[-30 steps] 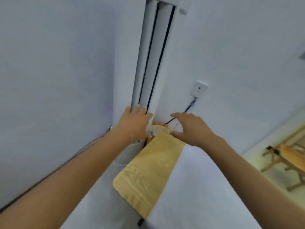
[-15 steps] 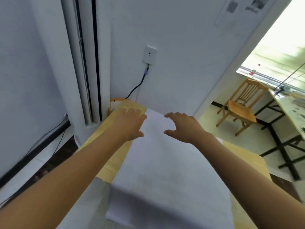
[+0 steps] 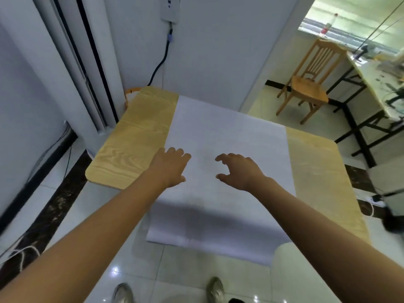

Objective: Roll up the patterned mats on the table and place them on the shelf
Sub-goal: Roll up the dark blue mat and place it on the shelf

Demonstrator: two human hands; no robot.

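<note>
L hand (image 3: 169,166) fingers loosely spread, R hand (image 3: 237,169) loosely curled, both empty, over mid mat (image 3: 218,127); contact unclear. Mat flat across tabletop (image 3: 135,127), near edge overhanging. Looks thin, light, floppy. Best grab at the hanging edge, both corners, then roll away.
</note>
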